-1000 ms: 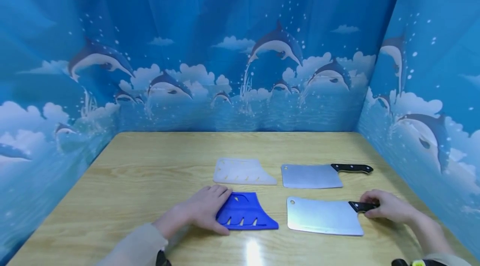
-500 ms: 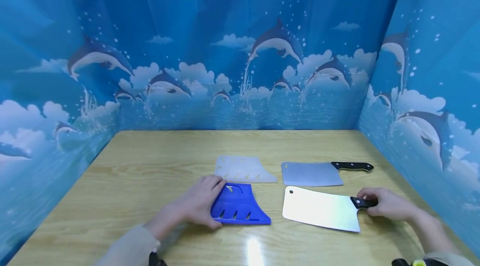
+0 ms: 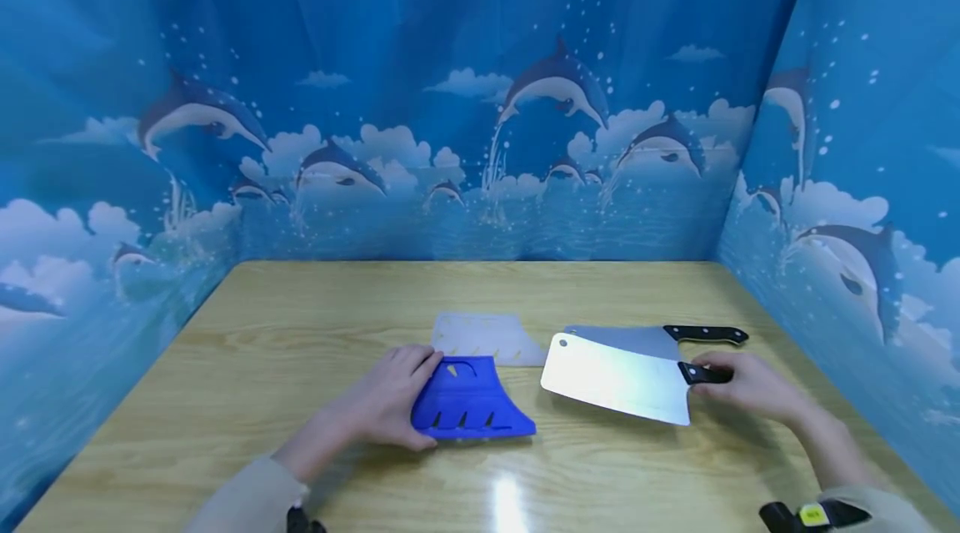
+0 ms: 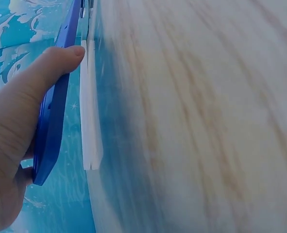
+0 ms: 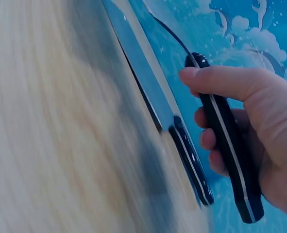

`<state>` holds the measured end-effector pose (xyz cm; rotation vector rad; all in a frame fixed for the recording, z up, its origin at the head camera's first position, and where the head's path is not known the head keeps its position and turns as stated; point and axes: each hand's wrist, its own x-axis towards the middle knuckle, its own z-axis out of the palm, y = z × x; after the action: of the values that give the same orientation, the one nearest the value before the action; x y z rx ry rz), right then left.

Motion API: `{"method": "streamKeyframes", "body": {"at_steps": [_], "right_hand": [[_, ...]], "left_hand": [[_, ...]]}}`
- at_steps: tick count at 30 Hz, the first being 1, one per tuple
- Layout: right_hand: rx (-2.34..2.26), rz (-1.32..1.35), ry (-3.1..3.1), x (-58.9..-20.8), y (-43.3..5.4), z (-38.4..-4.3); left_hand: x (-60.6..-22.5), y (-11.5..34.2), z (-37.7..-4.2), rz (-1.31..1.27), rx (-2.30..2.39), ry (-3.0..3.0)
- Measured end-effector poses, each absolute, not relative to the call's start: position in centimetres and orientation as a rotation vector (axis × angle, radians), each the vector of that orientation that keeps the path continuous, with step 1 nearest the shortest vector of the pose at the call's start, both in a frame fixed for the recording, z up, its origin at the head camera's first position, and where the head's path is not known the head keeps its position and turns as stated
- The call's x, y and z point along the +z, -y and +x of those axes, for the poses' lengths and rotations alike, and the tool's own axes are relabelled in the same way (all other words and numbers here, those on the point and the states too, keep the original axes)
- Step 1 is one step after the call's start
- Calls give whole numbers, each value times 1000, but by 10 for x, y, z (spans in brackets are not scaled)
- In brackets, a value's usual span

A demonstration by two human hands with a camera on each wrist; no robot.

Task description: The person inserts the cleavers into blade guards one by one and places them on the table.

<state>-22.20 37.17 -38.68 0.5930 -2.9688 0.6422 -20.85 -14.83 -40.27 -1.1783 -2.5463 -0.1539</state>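
My left hand (image 3: pixel 393 395) grips a blue plastic blade cover (image 3: pixel 468 399) by its left end, thumb on the near side; the left wrist view shows the blue cover (image 4: pixel 53 111) raised off the table. In my right hand (image 3: pixel 746 387) is a cleaver (image 3: pixel 618 379), held by its black handle (image 5: pixel 226 141) with the fingers curled round it. Its bright blade is lifted, pointing left, and partly overlaps a second cleaver (image 3: pixel 705 334) lying behind it. A white translucent blade cover (image 3: pixel 487 334) lies flat behind the blue one, its near edge partly hidden.
The wooden table (image 3: pixel 315 299) carries all these things. A blue dolphin-print curtain (image 3: pixel 480 99) stands along the back and both sides. The second cleaver's handle (image 5: pixel 192 160) lies close below my right hand in the right wrist view.
My right hand has raised the cleaver off the table and moved it left and away from me, over part of the second cleaver. My left hand has lifted the blue cover slightly leftward.
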Motion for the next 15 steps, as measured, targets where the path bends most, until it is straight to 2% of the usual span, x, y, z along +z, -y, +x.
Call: {"method": "streamKeyframes", "body": {"at_steps": [5, 15], "right_hand": [[558, 508, 2964, -382, -350, -227], [581, 586, 2928, -375, -314, -235]], "left_hand": [[-403, 149, -209, -1183, -135, 2531], [-401, 150, -207, -1165, -122, 2528]]}}
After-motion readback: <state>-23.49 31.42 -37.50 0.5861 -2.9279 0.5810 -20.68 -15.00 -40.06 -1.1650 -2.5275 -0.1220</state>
